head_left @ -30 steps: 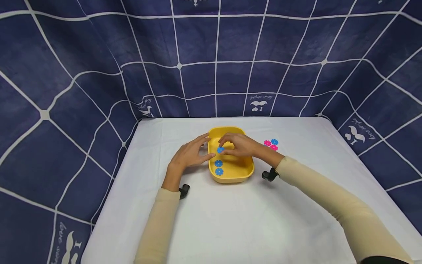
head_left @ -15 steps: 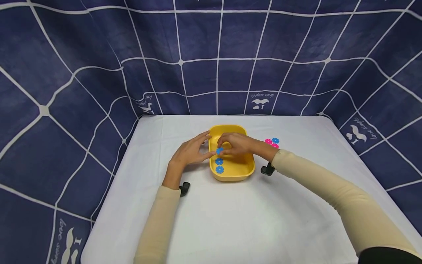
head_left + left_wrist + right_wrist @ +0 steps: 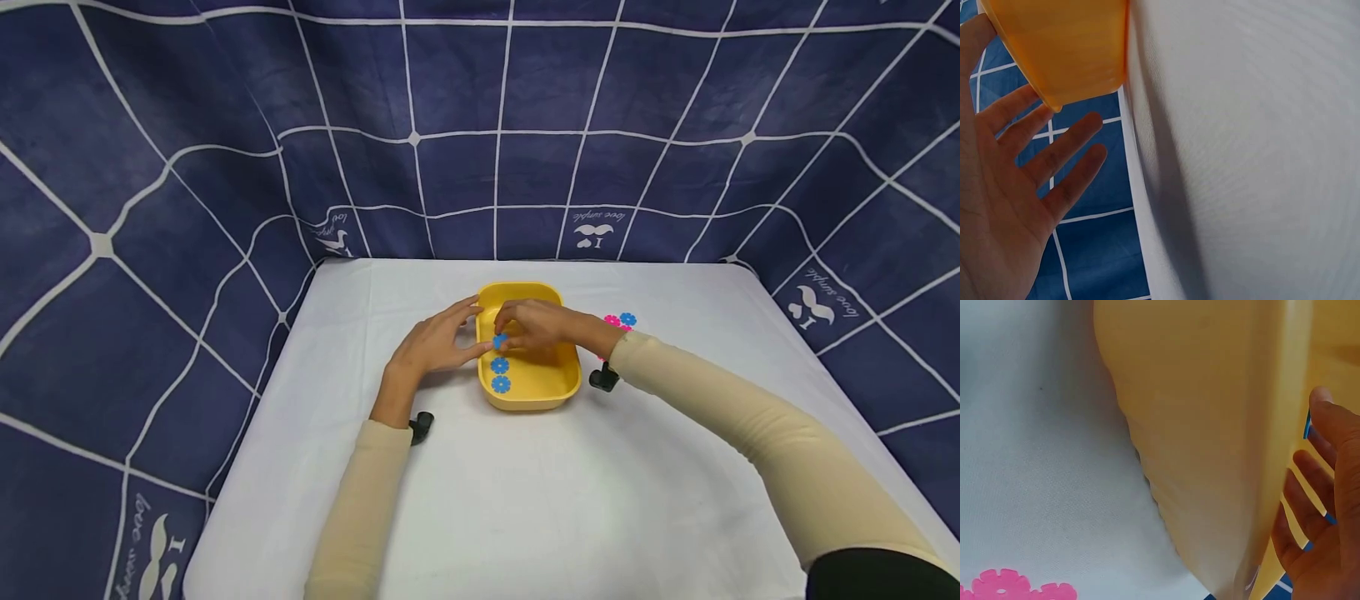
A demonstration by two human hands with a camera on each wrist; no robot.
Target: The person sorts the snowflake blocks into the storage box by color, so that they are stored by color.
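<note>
A yellow rectangular tub [image 3: 543,385] sits on the white table. My right hand [image 3: 536,323] reaches into it and pinches a blue flower-shaped disc [image 3: 500,342] between thumb and forefinger, near the left wall. Only the edge of that disc [image 3: 1307,424] shows in the right wrist view. Nearer me, two more blue discs, a middle one [image 3: 499,365] and a front one [image 3: 501,384], line up along the same side. My left hand [image 3: 433,343] is at the tub's left rim, fingers spread and fairly straight, fingertips against the outer side in the left wrist view.
Right of the tub lie pink flower-shaped discs [image 3: 612,320] and a blue one [image 3: 627,319], partly behind my right forearm. A blue cloth with white lines [image 3: 457,183] hangs at the table's back and sides. Black wrist cameras [image 3: 604,377] stick out below the hands.
My right hand holds the blue disc slightly nearer the tub's left wall, and its forearm has shifted a little left. The left hand stays at the rim. The head view has tilted slightly.
</note>
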